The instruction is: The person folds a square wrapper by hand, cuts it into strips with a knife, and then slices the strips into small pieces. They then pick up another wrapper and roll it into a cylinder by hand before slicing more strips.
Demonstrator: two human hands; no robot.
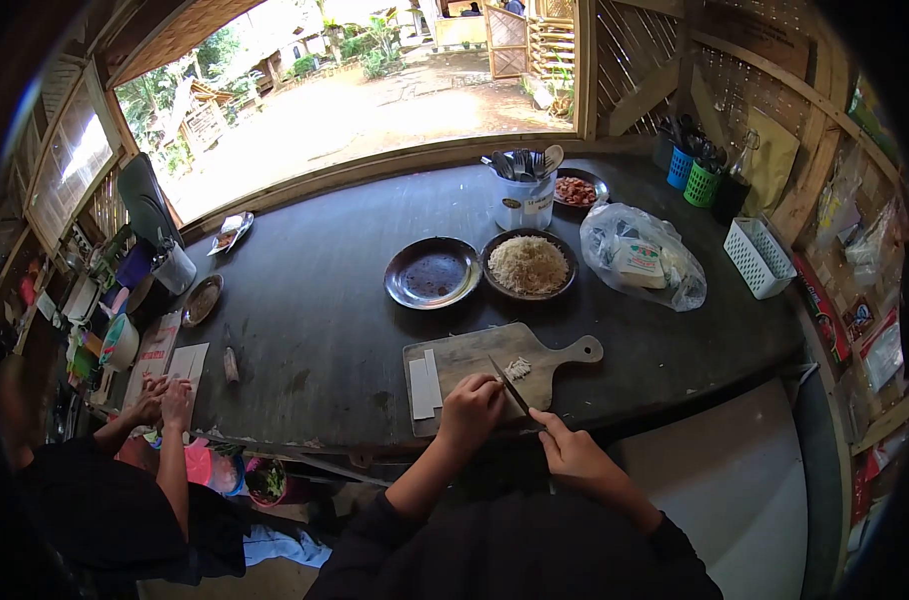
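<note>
My right hand point(578, 459) is closed around the handle of a kitchen knife point(512, 388), its blade slanting up and left over a wooden cutting board point(565, 373). Fingers curled, my left hand point(473, 407) presses on the board just left of the blade; whatever lies under its fingertips is hidden. A small heap of thin pale shreds point(518, 368) sits just beyond the knife tip. Flat white strips point(425, 388) lie side by side at the board's left end. Behind the board stands a dark bowl heaped with pale shreds point(528, 265).
A dark plate point(433, 272) sits left of the heaped bowl, a plastic bag point(643, 258) to its right. Behind are a utensil tub point(524, 200) and a bowl of reddish pieces point(577, 188). At left, another person's hands point(165, 402) work over a board.
</note>
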